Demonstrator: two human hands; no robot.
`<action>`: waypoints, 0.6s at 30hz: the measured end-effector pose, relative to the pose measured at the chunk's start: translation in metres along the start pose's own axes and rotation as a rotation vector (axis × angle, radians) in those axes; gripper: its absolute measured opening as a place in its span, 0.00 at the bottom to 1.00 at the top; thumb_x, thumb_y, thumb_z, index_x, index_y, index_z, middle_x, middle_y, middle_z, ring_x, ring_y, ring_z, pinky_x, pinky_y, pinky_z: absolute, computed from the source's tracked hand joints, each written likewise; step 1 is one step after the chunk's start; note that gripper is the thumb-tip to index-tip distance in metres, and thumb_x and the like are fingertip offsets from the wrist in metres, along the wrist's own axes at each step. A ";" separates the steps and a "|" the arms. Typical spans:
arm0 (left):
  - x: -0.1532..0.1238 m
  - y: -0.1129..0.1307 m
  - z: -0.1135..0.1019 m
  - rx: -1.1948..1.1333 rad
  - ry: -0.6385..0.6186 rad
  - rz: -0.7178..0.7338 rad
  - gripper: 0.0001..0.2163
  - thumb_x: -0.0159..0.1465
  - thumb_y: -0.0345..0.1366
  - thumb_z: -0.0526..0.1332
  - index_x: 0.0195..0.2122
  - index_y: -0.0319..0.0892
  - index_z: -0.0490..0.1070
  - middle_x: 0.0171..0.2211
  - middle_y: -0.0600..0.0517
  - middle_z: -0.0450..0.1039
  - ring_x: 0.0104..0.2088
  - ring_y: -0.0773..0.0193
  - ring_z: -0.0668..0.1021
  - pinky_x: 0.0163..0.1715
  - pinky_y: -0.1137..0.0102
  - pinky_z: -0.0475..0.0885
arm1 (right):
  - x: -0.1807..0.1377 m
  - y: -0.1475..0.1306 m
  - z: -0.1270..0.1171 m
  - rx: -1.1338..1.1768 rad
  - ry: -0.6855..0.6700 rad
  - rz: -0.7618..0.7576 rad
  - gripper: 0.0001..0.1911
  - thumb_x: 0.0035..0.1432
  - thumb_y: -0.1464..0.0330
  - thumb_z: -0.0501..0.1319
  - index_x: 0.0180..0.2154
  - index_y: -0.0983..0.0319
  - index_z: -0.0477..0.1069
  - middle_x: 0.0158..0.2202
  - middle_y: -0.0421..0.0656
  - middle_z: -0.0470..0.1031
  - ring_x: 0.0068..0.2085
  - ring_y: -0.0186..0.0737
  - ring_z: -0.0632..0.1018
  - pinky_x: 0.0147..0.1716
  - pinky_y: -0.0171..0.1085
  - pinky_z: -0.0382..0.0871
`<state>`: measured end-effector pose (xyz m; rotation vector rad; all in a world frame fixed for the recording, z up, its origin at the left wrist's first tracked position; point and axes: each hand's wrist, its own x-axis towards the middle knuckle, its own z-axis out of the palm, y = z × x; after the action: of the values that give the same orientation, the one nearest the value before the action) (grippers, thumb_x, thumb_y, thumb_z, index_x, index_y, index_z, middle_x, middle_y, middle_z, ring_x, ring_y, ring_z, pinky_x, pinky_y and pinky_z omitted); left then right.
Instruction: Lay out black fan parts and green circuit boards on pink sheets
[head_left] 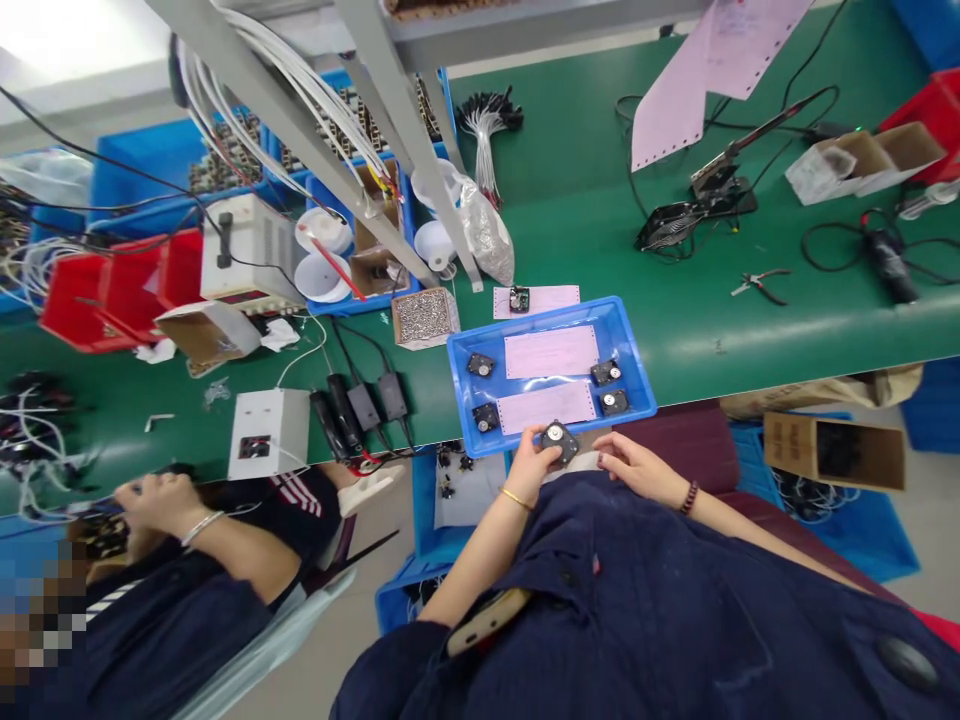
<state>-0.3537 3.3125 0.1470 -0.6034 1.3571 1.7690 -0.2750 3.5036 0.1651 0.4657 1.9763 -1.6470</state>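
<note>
My left hand (534,462) grips a small black motor unit with a pale round gear (559,443), just in front of the blue tray's near edge. To its right, my right hand (632,466) is apart from the unit, fingers loosely spread and holding nothing. The shallow blue tray (637,370) sits at the table's front edge. Inside it, similar black units lie near the corners, such as one at the back left (481,365) and one at the front right (614,402). Two pink paper slips (551,352) lie between them.
Behind the tray stands a box of small metal parts (424,317), beside a metal shelf post. Pliers (761,285) lie to the right on the green table (720,350). Electric screwdrivers (345,415) are at the left. A co-worker's hands (161,505) are at far left.
</note>
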 end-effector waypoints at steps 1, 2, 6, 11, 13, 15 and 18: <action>0.000 -0.003 0.000 -0.006 -0.004 -0.020 0.22 0.47 0.28 0.67 0.42 0.43 0.63 0.31 0.54 0.75 0.29 0.64 0.79 0.29 0.70 0.74 | 0.003 -0.001 0.002 -0.016 -0.008 0.002 0.18 0.58 0.58 0.56 0.46 0.62 0.66 0.35 0.41 0.73 0.30 0.37 0.74 0.33 0.37 0.68; 0.001 -0.006 0.001 -0.005 -0.008 -0.035 0.21 0.47 0.27 0.68 0.41 0.42 0.62 0.31 0.54 0.75 0.29 0.64 0.78 0.29 0.70 0.74 | 0.007 -0.003 0.004 -0.031 -0.015 0.003 0.17 0.58 0.59 0.57 0.46 0.62 0.66 0.35 0.42 0.73 0.31 0.37 0.75 0.34 0.38 0.68; 0.006 -0.015 0.002 0.136 -0.024 -0.013 0.19 0.47 0.25 0.67 0.37 0.41 0.62 0.31 0.52 0.75 0.31 0.60 0.79 0.33 0.63 0.76 | 0.018 -0.011 0.012 -0.089 -0.007 -0.018 0.19 0.57 0.62 0.60 0.48 0.62 0.65 0.35 0.43 0.74 0.32 0.39 0.75 0.35 0.38 0.69; 0.034 0.015 -0.016 0.408 0.174 0.189 0.17 0.52 0.23 0.65 0.39 0.43 0.61 0.38 0.49 0.73 0.41 0.59 0.79 0.49 0.60 0.73 | 0.015 -0.011 0.014 -0.141 0.040 0.008 0.17 0.59 0.63 0.56 0.48 0.63 0.67 0.37 0.44 0.73 0.32 0.38 0.75 0.37 0.39 0.70; 0.054 0.040 -0.032 0.500 0.259 0.256 0.17 0.56 0.23 0.62 0.44 0.42 0.61 0.46 0.46 0.71 0.49 0.60 0.76 0.56 0.62 0.68 | 0.011 -0.006 0.013 -0.143 0.058 0.021 0.16 0.60 0.63 0.55 0.47 0.63 0.69 0.37 0.45 0.74 0.32 0.38 0.75 0.38 0.39 0.70; 0.074 0.065 -0.049 0.807 0.332 0.295 0.17 0.61 0.24 0.59 0.51 0.40 0.61 0.51 0.43 0.70 0.54 0.60 0.73 0.58 0.64 0.65 | 0.007 -0.001 0.011 -0.135 0.075 0.032 0.15 0.60 0.63 0.56 0.46 0.63 0.70 0.37 0.44 0.74 0.31 0.38 0.75 0.37 0.39 0.71; 0.097 0.092 -0.069 1.317 0.327 0.244 0.20 0.64 0.27 0.56 0.58 0.38 0.60 0.53 0.40 0.71 0.55 0.58 0.74 0.56 0.66 0.67 | 0.002 0.004 0.009 -0.117 0.102 0.052 0.15 0.60 0.62 0.56 0.47 0.62 0.70 0.36 0.44 0.74 0.31 0.37 0.75 0.36 0.38 0.71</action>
<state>-0.4905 3.2687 0.1029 0.0422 2.4681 0.5942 -0.2726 3.4959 0.1596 0.5612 2.1031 -1.4931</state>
